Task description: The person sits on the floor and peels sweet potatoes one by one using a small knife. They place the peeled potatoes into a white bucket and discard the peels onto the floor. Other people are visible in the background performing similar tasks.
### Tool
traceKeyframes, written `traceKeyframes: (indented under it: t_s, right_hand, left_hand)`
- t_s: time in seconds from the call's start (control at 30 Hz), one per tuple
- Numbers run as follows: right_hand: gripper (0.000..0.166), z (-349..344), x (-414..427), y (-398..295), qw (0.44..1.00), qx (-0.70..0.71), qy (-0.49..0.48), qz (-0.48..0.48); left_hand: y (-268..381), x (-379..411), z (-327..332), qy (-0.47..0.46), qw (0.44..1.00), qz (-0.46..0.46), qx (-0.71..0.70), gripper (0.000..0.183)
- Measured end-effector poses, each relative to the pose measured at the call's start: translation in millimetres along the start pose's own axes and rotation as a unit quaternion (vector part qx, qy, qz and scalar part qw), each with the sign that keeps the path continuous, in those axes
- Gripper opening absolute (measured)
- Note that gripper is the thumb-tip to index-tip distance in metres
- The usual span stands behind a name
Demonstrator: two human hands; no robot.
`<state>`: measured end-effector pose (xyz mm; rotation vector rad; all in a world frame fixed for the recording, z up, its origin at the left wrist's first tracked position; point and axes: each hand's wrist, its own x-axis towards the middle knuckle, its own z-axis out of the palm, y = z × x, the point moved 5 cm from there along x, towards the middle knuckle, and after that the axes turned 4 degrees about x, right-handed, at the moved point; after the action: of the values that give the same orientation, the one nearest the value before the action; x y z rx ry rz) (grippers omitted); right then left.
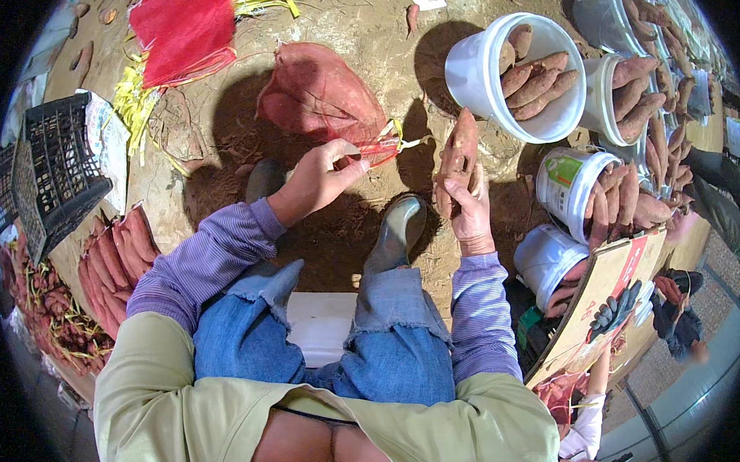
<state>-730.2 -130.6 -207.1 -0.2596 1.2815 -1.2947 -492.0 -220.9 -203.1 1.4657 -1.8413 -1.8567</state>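
Observation:
My left hand (323, 176) pinches the rim of a red mesh bag (327, 93), which lies on the ground with sweet potatoes in it and a yellow tie at its mouth. To the right of the bag, my right hand (469, 199) holds sweet potatoes (459, 149), one of them with a dark hole or scar. Just beyond that hand a white plastic bucket (474, 71) is tilted towards me with several sweet potatoes inside.
More buckets of sweet potatoes (634, 108) stand at the right, near a cardboard sheet (596, 308) with gloves on it. Flat red mesh bags (182, 35) and yellow ties (132, 111) lie upper left, above a black crate (63, 157). Other people are at lower right.

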Motion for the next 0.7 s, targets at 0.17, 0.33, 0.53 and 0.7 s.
traceKeyframes:
  t_s: [0.17,0.33,0.53,0.7]
  right_hand:
    - [0.06,-21.1,0.4,1.5,0.938,-0.332,0.082,-0.061]
    - [0.059,-20.2,-5.7,1.9,0.83,-0.536,0.123,-0.092]
    - [0.064,-29.0,-12.0,19.8,0.738,-0.636,0.15,-0.167]
    - [0.065,-56.3,-7.4,47.4,0.695,-0.674,0.145,-0.205]
  left_hand:
    - [0.1,0.8,-1.3,0.04,0.999,0.02,-0.015,0.024]
    - [-8.4,3.8,-1.3,0.048,0.998,0.03,-0.017,0.02]
    - [-15.6,2.2,-7.7,0.116,0.991,0.04,-0.059,0.02]
    - [-7.9,1.8,-6.3,0.119,0.988,0.052,-0.08,0.018]
